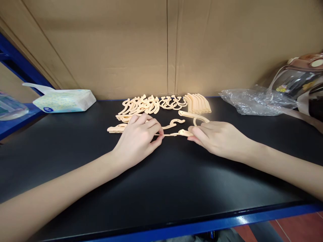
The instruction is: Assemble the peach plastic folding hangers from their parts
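My left hand pinches a thin beige hanger piece between thumb and fingers, low over the black table. My right hand is closed round a beige hanger arm, whose holed end meets or overlaps the tip of the thin piece; whether they are joined I cannot tell. Just behind lies a beige hook piece, partly covered by my left hand. Another beige arm reaches back behind my right fingers. Stacked hanger parts lie beside and under my left hand, partly hidden.
At the back of the black table lie a pile of beige arms, several hooks and a row of arms. A tissue pack is at left. Crumpled clear plastic and a clear bag are at right.
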